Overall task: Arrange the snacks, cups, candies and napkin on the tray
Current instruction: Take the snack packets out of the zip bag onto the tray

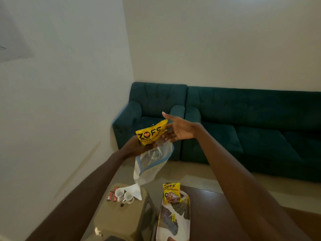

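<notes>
Head view: left hand holds snack packet upright, top tilted right.

A low beige plastic stool stands at the bottom centre, its flat top carrying a small cluster toward the far edge. Two white ceramic cups lie tipped on their sides, touching each other. At their 9 o'clock rest small red-wrapped candies, just beside the nearer cup. At their 2 o'clock lies a folded white paper napkin. A tiny dark round object sits at the cups' 6 o'clock.

At the stool's 3 o'clock stands a dark brown wooden table. On it rests a long white leaf-patterned tray, bearing a yellow soya-chunks snack packet at its far end.
</notes>
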